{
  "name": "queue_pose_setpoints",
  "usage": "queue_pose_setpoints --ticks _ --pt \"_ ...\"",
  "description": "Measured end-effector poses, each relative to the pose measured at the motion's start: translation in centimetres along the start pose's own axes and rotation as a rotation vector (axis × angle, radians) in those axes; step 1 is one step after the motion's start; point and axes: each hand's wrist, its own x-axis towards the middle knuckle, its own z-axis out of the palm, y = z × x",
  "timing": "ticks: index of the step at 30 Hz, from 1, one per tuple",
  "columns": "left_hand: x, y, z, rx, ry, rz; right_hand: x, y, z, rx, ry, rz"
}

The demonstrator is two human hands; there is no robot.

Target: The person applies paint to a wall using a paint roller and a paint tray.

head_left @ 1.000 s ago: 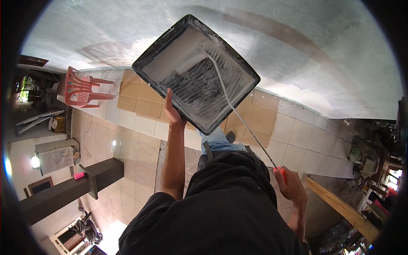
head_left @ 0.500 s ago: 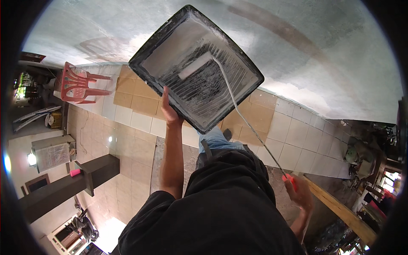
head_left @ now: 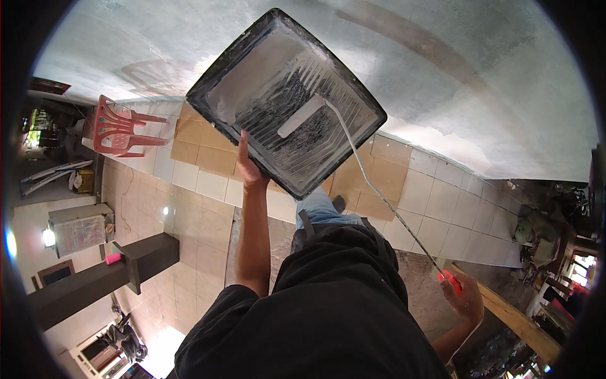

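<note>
My left hand [head_left: 250, 170] grips the lower left edge of a black paint tray [head_left: 249, 104], the thumb lying over its rim and the other fingers hidden beneath. Pale greyish paint coats the deep upper end, and streaks run over the ribbed slope. On those ribs lies a paint roller [head_left: 302, 117] with a narrow white sleeve. Its long thin metal rod [head_left: 372, 183] stretches down to the right, out over the tray's edge. Well to the right of my body, my right hand [head_left: 466, 298] is closed around the roller's red handle [head_left: 450, 283].
Ahead stands a patchy grey wall [head_left: 505, 76]. Flattened cardboard [head_left: 208, 148] covers part of the tiled floor along it. A red plastic chair [head_left: 117, 129] is at the left, near a dark post [head_left: 151, 256]. A wooden beam [head_left: 521, 322] and clutter [head_left: 536, 234] lie at right.
The roller sleeve has slid down the ribs, toward the tray's lower end. My right hand has moved right and slightly down with the handle. The tray has shifted slightly left.
</note>
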Motion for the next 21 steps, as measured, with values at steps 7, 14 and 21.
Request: queue_pose_setpoints --ticks 7,14,21 --pt "0.0 -0.1 -0.1 0.008 -0.015 -0.038 0.1 1.7 0.4 0.109 -0.083 0.03" --pt "-0.2 0.1 0.6 0.028 -0.03 0.009 -1.2 4.8 1.2 0.096 0.049 -0.045" --pt "0.0 -0.1 1.2 0.01 -0.006 -0.015 -1.3 4.0 0.7 0.151 -0.035 -0.002"
